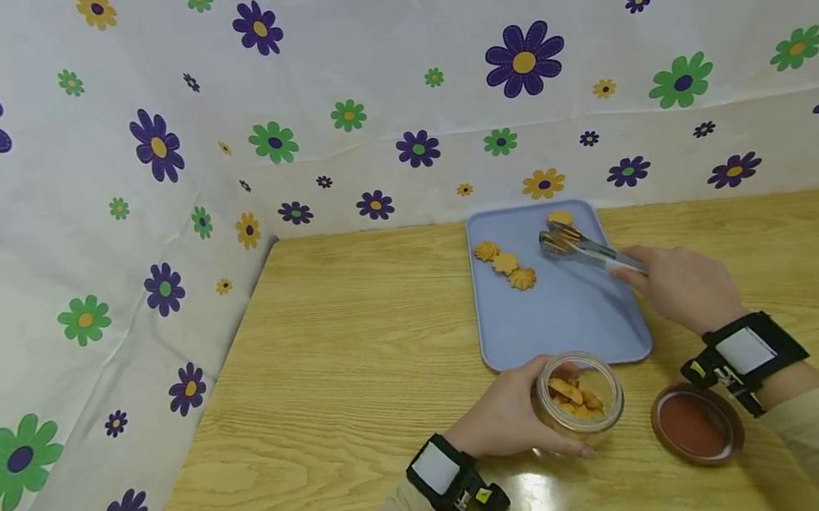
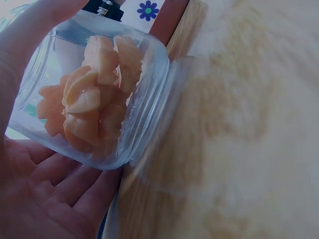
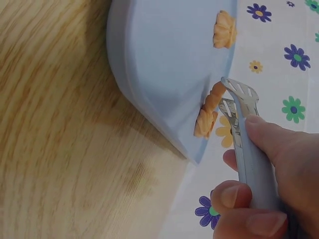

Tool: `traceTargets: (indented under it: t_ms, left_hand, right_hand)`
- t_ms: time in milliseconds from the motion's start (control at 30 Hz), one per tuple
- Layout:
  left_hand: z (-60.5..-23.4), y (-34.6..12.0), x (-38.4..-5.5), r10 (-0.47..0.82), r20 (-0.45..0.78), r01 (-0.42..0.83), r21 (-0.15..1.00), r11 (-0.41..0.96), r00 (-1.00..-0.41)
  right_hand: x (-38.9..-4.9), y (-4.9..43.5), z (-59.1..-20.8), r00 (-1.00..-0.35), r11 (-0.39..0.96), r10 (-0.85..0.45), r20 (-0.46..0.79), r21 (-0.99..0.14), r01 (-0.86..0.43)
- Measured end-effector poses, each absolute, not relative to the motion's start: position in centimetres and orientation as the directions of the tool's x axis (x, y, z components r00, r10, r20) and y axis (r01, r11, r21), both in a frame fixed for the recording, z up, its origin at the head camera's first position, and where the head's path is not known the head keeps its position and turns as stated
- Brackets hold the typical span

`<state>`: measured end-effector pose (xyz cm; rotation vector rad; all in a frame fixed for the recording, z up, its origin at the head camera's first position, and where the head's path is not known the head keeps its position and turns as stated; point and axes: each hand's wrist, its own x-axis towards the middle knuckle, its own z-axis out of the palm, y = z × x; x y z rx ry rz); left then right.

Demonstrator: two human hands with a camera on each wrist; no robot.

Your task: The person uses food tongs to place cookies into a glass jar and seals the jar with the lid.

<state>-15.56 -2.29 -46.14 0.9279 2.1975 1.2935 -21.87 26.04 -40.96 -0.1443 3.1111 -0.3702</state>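
My right hand (image 1: 686, 282) grips metal tongs (image 1: 590, 253) over the far right of a blue tray (image 1: 572, 330). In the right wrist view, a cookie (image 3: 215, 97) seen edge-on is at the slotted tips of the tongs. Close beside it on the tray lies another cookie (image 3: 205, 123). Three more cookies (image 1: 505, 263) form a slanting row on the tray's left side. My left hand (image 1: 506, 415) holds a clear glass jar (image 1: 616, 400) on the wooden table, thumb and fingers around its sides. Several swirl-shaped cookies (image 2: 92, 99) fill the jar's lower part.
A brown round lid (image 1: 697, 423) lies on the wooden table (image 1: 345, 360) right of the jar, under the right forearm. The flower-printed white cloth (image 1: 332, 65) rises behind the table and along its left side, close behind the tray's far edge.
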Motion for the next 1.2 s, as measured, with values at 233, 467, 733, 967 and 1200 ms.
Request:
traceTargets:
  t_ms: [233, 467, 733, 967, 1200]
  left_hand:
    - [-46.2, -2.3, -15.6, 0.724, -0.032, 0.333, 0.873, 0.356, -0.689]
    - [-46.1, -2.3, -15.5, 0.719, -0.032, 0.325, 0.878, 0.352, -0.695]
    - [-46.2, -2.2, -15.6, 0.714, -0.031, 0.324, 0.877, 0.355, -0.700]
    - [-46.3, -2.2, -15.5, 0.717, -0.026, 0.325, 0.879, 0.349, -0.697]
    - [-46.0, -2.3, -15.5, 0.722, -0.031, 0.321, 0.882, 0.345, -0.691]
  right_hand:
    - [-21.6, 26.2, -41.1, -0.990, 0.965, -0.120, 0.072, -0.226, -0.133]
    - [-21.0, 26.6, -41.0, -0.976, 0.967, -0.145, 0.160, -0.187, -0.174]
    - [-20.4, 27.0, -41.2, -0.973, 0.968, -0.169, 0.159, -0.159, -0.194]
    - [-20.9, 26.9, -41.4, -0.989, 0.977, -0.112, 0.099, -0.169, -0.128]
    - [-21.8, 26.6, -41.5, -0.997, 0.973, -0.072, 0.018, -0.217, -0.074]
